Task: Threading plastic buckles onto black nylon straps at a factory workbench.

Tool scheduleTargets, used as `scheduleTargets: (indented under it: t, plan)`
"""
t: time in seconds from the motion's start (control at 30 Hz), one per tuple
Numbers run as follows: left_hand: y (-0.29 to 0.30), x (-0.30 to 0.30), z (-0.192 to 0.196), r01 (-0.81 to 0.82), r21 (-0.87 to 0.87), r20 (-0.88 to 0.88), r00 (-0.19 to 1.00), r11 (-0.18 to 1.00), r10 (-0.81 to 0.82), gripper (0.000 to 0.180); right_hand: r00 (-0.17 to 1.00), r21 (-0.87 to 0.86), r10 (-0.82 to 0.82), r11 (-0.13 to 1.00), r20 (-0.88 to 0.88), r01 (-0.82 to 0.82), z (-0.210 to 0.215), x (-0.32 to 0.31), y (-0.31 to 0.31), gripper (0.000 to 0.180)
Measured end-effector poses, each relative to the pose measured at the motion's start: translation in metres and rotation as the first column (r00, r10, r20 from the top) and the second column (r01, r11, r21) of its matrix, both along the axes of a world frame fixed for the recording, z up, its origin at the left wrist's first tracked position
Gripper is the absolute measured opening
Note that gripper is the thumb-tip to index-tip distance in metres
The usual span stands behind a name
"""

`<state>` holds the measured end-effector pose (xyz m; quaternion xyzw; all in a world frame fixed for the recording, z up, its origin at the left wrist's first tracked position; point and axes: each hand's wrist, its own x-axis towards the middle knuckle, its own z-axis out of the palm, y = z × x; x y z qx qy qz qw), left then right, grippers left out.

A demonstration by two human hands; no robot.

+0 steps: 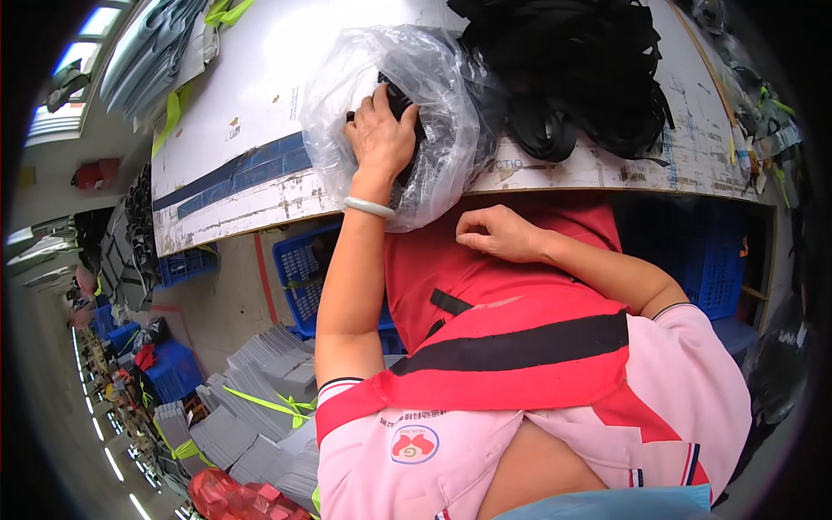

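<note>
On the white table's front part stands a clear plastic bag [451, 130] with its mouth open, and dark black pieces [400, 102] show inside it. My left hand [381, 134] reaches into the bag with its fingers spread over the black pieces; a pale bangle [370, 207] circles that wrist. Just off the table's front edge, before my red apron [520, 295], my right hand [503, 232] is held in a loose curl, and nothing shows in its fingers. A heap of black straps [572, 78] lies on the table to the right of the bag.
The worn white table [260, 195] has grey-blue folded pieces [160, 56] at its far left. Blue crates [299, 277] stand beneath. Stacked grey sheets [260, 381], tied with yellow-green bands, and a red plastic bag [234, 496] lie at the lower left.
</note>
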<state>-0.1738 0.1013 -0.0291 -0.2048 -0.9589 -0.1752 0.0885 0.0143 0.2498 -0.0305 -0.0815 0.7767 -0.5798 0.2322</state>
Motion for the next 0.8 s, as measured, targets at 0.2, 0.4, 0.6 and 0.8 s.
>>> scheduleTargets:
  t: [0.2, 0.4, 0.6, 0.8]
  plan:
    - [0.003, -0.012, 0.013, 0.051, 0.244, 0.195, 0.976, 0.968, -0.101, 0.045, 1.0, 0.019, 0.014, 1.0, -0.011, -0.014, -0.006, 0.0, 0.005, 0.018]
    - [-0.011, -0.031, 0.013, -0.323, 0.752, 0.493, 0.854, 0.575, -0.165, 0.021, 1.0, 0.019, 0.014, 1.0, -0.012, -0.014, -0.006, 0.002, 0.008, 0.019]
    - [-0.046, -0.05, -0.015, -0.896, 0.393, 0.054, 0.248, -0.208, -0.967, 0.031, 0.999, 0.027, 0.046, 0.999, -0.025, -0.045, -0.003, 0.0, 0.002, 0.019]
    - [-0.012, -0.019, 0.001, -0.875, 0.305, 0.428, 0.478, -0.375, -0.767, 0.035, 0.999, 0.027, 0.024, 0.999, -0.044, -0.023, -0.003, 0.002, 0.005, 0.019]
